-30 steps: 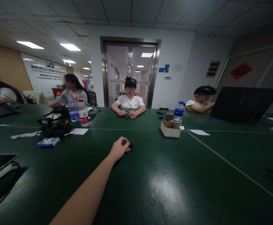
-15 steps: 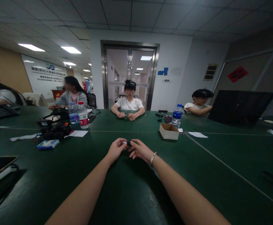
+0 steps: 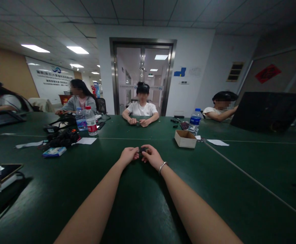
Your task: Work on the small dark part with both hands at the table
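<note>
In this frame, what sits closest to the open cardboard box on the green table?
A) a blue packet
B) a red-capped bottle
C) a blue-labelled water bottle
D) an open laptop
C: the blue-labelled water bottle stands just behind the cardboard box on its right side, while the other things lie well off across the green table.

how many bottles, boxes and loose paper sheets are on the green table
bottles: 3, two at left, one at right
cardboard boxes: 1
white paper sheets: 2
total: 6
</note>
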Action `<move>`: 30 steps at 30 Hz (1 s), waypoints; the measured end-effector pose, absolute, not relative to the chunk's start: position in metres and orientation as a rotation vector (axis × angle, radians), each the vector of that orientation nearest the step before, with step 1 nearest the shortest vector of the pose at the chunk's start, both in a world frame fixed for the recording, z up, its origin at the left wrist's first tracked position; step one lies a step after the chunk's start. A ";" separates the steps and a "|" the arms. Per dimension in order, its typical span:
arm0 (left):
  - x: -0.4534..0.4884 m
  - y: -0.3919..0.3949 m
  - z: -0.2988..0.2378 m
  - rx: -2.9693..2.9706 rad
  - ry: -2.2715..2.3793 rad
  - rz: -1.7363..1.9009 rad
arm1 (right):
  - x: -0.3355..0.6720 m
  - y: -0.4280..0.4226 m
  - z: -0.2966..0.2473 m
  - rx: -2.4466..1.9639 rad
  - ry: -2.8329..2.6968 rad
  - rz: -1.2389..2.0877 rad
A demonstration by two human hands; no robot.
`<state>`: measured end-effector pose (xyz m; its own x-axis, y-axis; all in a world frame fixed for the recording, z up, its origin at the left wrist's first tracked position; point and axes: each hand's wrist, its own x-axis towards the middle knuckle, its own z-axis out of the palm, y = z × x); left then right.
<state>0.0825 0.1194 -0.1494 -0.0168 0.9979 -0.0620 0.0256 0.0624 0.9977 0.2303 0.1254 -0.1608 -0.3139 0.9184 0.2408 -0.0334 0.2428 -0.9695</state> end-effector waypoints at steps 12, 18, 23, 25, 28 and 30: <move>0.078 0.111 -0.154 1.576 1.451 1.129 | 0.232 0.122 -0.159 -0.801 -1.572 1.298; 0.077 0.114 -0.161 1.590 1.330 1.172 | 0.232 0.123 -0.160 -0.811 -1.542 1.298; 0.076 0.110 -0.159 1.546 1.182 1.259 | 0.232 0.126 -0.163 -0.819 -1.524 1.301; 0.074 0.108 -0.156 1.506 1.107 1.275 | 0.232 0.126 -0.163 -0.809 -1.518 1.311; 0.072 0.106 -0.153 1.450 1.037 1.263 | 0.232 0.127 -0.164 -0.808 -1.514 1.331; 0.071 0.106 -0.153 1.420 1.023 1.256 | 0.232 0.127 -0.164 -0.813 -1.510 1.343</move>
